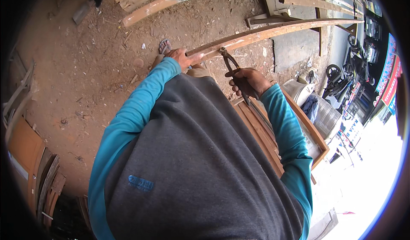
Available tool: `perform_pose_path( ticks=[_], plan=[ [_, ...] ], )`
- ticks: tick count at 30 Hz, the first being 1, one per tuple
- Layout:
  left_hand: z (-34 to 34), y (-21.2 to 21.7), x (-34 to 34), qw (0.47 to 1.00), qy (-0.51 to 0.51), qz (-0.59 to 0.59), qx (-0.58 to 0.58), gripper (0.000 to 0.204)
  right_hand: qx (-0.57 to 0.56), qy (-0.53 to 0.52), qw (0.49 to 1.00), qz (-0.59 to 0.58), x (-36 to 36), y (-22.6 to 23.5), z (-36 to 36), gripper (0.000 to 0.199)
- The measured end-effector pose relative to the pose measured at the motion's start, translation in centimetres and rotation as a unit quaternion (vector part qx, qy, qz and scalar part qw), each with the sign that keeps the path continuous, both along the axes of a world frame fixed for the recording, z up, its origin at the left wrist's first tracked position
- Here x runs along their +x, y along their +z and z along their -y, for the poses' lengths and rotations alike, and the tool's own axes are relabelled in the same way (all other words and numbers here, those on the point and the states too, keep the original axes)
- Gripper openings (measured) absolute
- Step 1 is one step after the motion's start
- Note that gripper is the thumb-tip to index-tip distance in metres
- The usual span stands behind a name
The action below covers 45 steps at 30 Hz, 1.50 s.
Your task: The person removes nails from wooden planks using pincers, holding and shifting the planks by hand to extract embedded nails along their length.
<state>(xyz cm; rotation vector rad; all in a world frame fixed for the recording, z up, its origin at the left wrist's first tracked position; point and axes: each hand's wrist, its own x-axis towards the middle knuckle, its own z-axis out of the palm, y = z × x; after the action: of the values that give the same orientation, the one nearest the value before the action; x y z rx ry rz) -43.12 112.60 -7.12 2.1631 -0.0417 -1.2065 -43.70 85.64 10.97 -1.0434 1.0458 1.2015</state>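
A long wooden beam (pixel 273 32) with worn, flaking paint runs from in front of my body to the upper right. My left hand (pixel 181 58) grips its near end, fingers wrapped over the wood. In my right hand (pixel 252 83) are rusty pincers (pixel 231 62), held by the handles. Their jaws touch the side of the beam a little to the right of my left hand. Whether a nail sits between the jaws is too small to tell.
More long planks (pixel 158 9) lie beyond the beam. Wooden frames (pixel 305 131) and a metal drum (pixel 326 118) stand at the right, with a motorcycle (pixel 341 73) farther off. Old boards (pixel 27 154) lean at the left. Wood scraps litter the dirt floor (pixel 98 77).
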Motion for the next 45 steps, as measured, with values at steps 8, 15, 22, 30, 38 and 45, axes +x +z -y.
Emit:
perform_pose_path(
  ticks=[8,15,22,30,38,45],
  plan=[
    [0.5,0.4,0.2,0.998,0.033,-0.039,-0.029,0.115,-0.276,0.135,0.919,0.246,-8.8,-7.5,-7.8,0.026],
    [0.5,0.2,0.1,0.996,0.045,-0.065,-0.037,0.120,-0.156,0.047,0.969,0.187,-5.8,-2.3,-9.0,0.028],
    [0.6,1.2,-0.4,0.995,0.085,-0.033,-0.035,0.113,-0.119,0.154,0.974,0.118,-3.4,1.1,-3.4,0.052],
    [1.0,0.9,-0.8,0.996,0.078,-0.046,-0.020,0.120,-0.077,0.305,0.947,0.059,1.5,0.5,0.0,0.036],
    [0.9,0.7,-1.4,0.990,0.116,-0.059,-0.053,0.119,-0.073,0.499,0.863,0.022,7.2,2.1,-1.3,0.034],
    [1.1,0.7,-1.5,0.990,0.122,-0.049,-0.050,0.122,-0.085,0.448,0.890,0.011,6.8,1.8,-1.3,0.029]
  ],
)
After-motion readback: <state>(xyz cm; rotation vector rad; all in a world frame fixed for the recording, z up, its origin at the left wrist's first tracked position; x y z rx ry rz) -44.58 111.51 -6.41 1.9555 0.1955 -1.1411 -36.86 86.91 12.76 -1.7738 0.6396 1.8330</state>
